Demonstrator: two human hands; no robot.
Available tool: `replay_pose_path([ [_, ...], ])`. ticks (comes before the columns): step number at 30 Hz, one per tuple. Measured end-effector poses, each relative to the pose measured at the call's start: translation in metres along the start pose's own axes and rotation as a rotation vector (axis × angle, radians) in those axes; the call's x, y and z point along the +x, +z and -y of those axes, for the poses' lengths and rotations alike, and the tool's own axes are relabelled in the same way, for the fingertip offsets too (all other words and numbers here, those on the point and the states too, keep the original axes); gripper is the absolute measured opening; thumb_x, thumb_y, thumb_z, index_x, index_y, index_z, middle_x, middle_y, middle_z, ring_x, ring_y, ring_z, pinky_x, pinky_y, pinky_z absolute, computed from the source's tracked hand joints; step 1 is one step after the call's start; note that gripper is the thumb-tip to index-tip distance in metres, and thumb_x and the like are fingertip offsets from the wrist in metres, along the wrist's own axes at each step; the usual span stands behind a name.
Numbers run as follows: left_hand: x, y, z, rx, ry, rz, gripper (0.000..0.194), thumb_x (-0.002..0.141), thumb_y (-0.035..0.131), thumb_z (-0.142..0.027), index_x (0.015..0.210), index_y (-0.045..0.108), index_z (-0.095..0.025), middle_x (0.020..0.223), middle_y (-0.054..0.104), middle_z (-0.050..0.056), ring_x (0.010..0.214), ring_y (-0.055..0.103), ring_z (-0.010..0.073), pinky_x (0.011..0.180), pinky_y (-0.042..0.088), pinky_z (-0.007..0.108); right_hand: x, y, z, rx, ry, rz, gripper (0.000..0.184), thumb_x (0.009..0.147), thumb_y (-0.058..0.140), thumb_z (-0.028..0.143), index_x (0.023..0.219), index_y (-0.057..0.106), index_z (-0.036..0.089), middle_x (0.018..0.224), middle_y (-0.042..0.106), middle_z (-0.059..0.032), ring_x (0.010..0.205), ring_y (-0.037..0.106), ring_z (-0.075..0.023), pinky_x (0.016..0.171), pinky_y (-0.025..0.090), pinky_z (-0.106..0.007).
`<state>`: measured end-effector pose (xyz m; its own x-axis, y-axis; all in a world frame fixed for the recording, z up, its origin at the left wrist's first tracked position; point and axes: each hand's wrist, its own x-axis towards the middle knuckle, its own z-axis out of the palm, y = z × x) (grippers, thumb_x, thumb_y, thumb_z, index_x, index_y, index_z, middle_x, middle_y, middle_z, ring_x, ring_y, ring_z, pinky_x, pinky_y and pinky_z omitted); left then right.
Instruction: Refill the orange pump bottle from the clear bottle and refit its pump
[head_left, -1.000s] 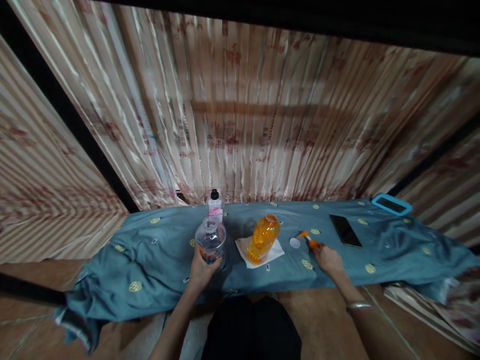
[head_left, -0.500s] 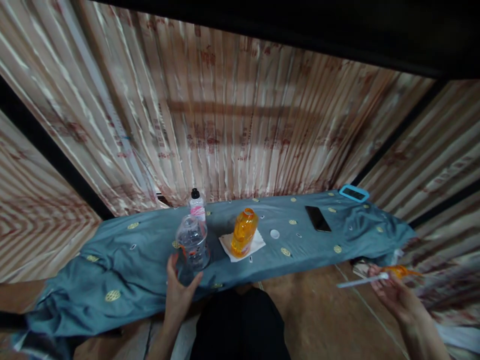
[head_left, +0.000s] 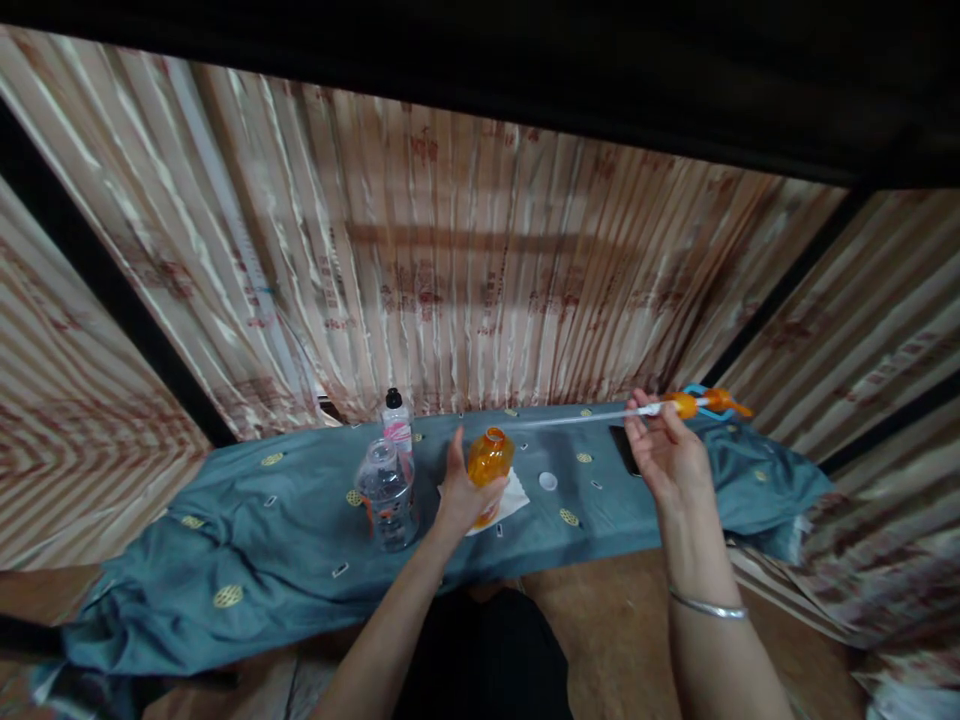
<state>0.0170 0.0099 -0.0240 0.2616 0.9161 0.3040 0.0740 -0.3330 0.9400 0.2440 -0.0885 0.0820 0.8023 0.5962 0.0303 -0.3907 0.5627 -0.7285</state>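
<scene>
An uncapped orange pump bottle (head_left: 491, 455) stands on a white paper sheet (head_left: 517, 497) on the cloth-covered surface. My left hand (head_left: 466, 500) is closed around its lower part, thumb on the left side and fingers across the front. Up to the right, my right hand (head_left: 664, 455) pinches an orange pump head (head_left: 682, 404). Its long pale dip tube (head_left: 577, 416) points left, above the cloth and towards the bottle. Left of my left hand stands a clear, open plastic bottle (head_left: 388, 505). Just behind that is a smaller bottle (head_left: 397, 420) with a black cap and pink label.
A white round disc (head_left: 548, 482) lies right of the paper. A dark phone (head_left: 621, 440) is partly behind my right hand, and a blue-framed object (head_left: 696, 388) sits behind the pump. The blue-green cloth (head_left: 292, 540) reaches the front edge; curtains hang behind.
My left hand has moved right, from beside the clear bottle to the orange bottle, and closed on it. My right hand has raised the pump head and brought it inward from the far right.
</scene>
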Motion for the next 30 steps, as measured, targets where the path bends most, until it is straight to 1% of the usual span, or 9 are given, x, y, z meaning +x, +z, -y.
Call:
replay_pose_path([
  [3,0.016,0.011,0.001,-0.003,-0.029,0.039,0.085,0.055,0.08,-0.02,0.13,0.04,-0.019,0.139,0.047,0.014,0.132,0.041,0.0307,0.112,0.031,0.05,-0.002,0.024,-0.005,-0.097,-0.083,0.139,0.012,0.086,0.058,0.026,0.088,0.06,0.014,0.093,0.067,-0.002,0.081,0.064,-0.0117,0.076,0.052,-0.032],
  [7,0.018,0.017,0.005,0.008,-0.06,0.094,0.065,0.058,0.077,-0.016,0.117,0.049,-0.02,0.117,0.062,0.009,0.109,0.06,0.026,0.099,0.045,0.046,-0.008,0.046,-0.016,-0.236,-0.153,0.289,0.015,0.084,0.06,0.028,0.092,0.058,0.015,0.087,0.066,-0.0004,0.073,0.062,-0.0109,0.072,0.052,-0.032],
  [11,0.015,0.02,0.008,0.021,-0.044,0.071,0.059,0.059,0.074,-0.013,0.111,0.049,-0.022,0.108,0.064,0.005,0.101,0.064,0.0232,0.093,0.049,0.042,-0.019,0.059,-0.048,-0.399,-0.153,0.484,0.024,0.081,0.064,0.033,0.097,0.059,0.016,0.086,0.065,0.0003,0.079,0.063,-0.0131,0.078,0.052,-0.036],
  [15,0.013,0.022,0.012,0.003,-0.027,0.07,0.058,0.06,0.071,-0.011,0.111,0.047,-0.022,0.108,0.064,0.005,0.098,0.065,0.0223,0.089,0.051,0.04,-0.031,0.054,-0.095,-0.563,-0.139,0.631,0.025,0.077,0.068,0.033,0.094,0.062,0.016,0.089,0.064,-0.0001,0.085,0.061,-0.014,0.084,0.049,-0.038],
  [17,0.013,0.023,0.012,-0.014,-0.031,0.07,0.056,0.062,0.07,-0.012,0.111,0.046,-0.022,0.107,0.065,0.005,0.097,0.065,0.0221,0.087,0.052,0.039,-0.037,0.047,-0.114,-0.623,-0.14,0.665,0.025,0.078,0.067,0.036,0.093,0.061,0.016,0.086,0.063,0.0006,0.082,0.061,-0.0137,0.082,0.049,-0.038],
  [19,0.013,0.023,0.011,-0.026,-0.046,0.077,0.055,0.062,0.07,-0.013,0.111,0.045,-0.021,0.105,0.065,0.006,0.095,0.066,0.0221,0.085,0.052,0.038,-0.041,0.038,-0.126,-0.665,-0.16,0.681,0.029,0.08,0.065,0.037,0.099,0.06,0.017,0.096,0.064,-0.0015,0.091,0.06,-0.0162,0.089,0.046,-0.043],
  [22,0.014,0.024,0.009,-0.035,-0.052,0.077,0.054,0.063,0.071,-0.014,0.109,0.044,-0.021,0.105,0.066,0.007,0.093,0.066,0.0221,0.083,0.053,0.036,-0.045,0.028,-0.132,-0.706,-0.186,0.69,0.036,0.081,0.063,0.037,0.112,0.055,0.018,0.111,0.061,-0.0047,0.106,0.057,-0.02,0.099,0.038,-0.049],
  [25,0.013,0.025,0.008,-0.042,-0.042,0.066,0.054,0.063,0.071,-0.014,0.109,0.044,-0.021,0.106,0.066,0.006,0.094,0.066,0.0217,0.083,0.052,0.035,-0.045,0.023,-0.131,-0.723,-0.19,0.693,0.042,0.081,0.063,0.037,0.118,0.052,0.02,0.118,0.058,-0.0059,0.111,0.054,-0.0217,0.103,0.035,-0.052],
  [30,0.012,0.027,0.013,-0.018,-0.036,0.06,0.053,0.063,0.071,-0.014,0.11,0.046,-0.021,0.105,0.066,0.005,0.093,0.066,0.0213,0.083,0.053,0.035,-0.04,0.028,-0.124,-0.73,-0.168,0.729,0.054,0.078,0.067,0.039,0.124,0.048,0.021,0.128,0.053,-0.008,0.119,0.05,-0.0239,0.106,0.031,-0.054],
])
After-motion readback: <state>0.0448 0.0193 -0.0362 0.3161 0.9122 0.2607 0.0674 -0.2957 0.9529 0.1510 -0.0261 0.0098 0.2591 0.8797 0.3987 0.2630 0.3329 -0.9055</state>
